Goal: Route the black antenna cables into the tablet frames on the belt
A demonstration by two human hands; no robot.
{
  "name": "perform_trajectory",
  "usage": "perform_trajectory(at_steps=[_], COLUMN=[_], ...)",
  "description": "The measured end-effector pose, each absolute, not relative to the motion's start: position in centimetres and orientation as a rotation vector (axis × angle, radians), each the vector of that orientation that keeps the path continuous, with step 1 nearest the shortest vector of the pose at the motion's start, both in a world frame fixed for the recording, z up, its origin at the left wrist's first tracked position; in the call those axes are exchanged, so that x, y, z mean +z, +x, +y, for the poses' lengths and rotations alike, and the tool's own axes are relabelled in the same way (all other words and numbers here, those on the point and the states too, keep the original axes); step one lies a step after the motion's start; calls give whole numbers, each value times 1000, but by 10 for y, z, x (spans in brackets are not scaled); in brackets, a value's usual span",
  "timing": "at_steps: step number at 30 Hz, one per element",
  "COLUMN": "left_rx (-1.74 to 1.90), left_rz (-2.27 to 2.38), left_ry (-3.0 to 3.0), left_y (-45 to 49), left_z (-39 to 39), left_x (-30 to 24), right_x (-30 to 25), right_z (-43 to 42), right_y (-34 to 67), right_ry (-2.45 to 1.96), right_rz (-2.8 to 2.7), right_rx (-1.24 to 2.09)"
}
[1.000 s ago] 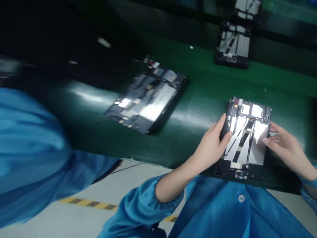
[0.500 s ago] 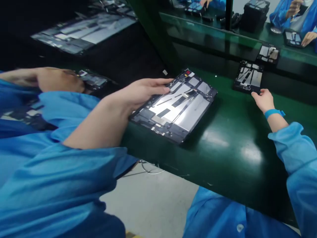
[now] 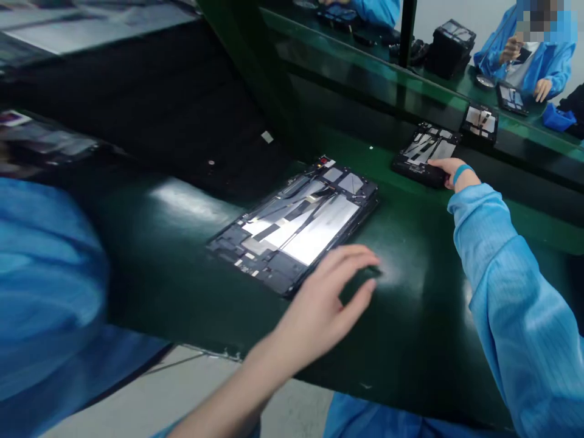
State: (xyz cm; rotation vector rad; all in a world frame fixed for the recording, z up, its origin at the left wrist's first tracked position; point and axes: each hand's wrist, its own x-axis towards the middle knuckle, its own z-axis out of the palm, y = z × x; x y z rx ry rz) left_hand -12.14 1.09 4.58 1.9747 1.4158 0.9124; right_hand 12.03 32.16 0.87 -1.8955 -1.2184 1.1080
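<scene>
My left hand (image 3: pixel 322 307) is open and relaxed, its fingers spread and curved just above the dark green workbench (image 3: pixel 410 340), and it grips nothing. Its fingertips are near the lower right edge of a black tablet chassis (image 3: pixel 292 226) but do not appear to touch it. The chassis lies flat on the bench in front of me, tilted diagonally in my view, with silver panels (image 3: pixel 319 228) and dark flat ribbon strips across its inner face and a small red part (image 3: pixel 323 160) at its far corner. My right hand (image 3: pixel 449 172), with a teal wristband (image 3: pixel 463 173) and a blue sleeve (image 3: pixel 506 286), reaches across the bench. Its fingers (image 3: pixel 438 165) lie against the near end of a second tablet chassis (image 3: pixel 424 159), but I cannot tell whether they are gripping it. A third chassis (image 3: pixel 479 123) sits just beyond that one, near the far edge of the bench. Across a dark gap, a co-worker (image 3: pixel 524 61) in a blue smock sits at a matching green bench (image 3: pixel 369 70), with a tablet chassis (image 3: pixel 511 98) on it. A black stacked block (image 3: pixel 449 48) stands along that bench. A blue fabric mass (image 3: pixel 45 274) fills the left edge of my view; I cannot tell whose it is.
</scene>
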Motion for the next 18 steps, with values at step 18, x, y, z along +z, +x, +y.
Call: perform_trajectory(at_steps=[18], left_rx=[593], left_rz=[1474], left_ry=[2335], left_y=[-13], left_z=[-25], left_x=[23], right_x=[27], right_z=[-51], right_y=[238], right_ry=[-1707], right_rz=[-883], right_rx=[1490])
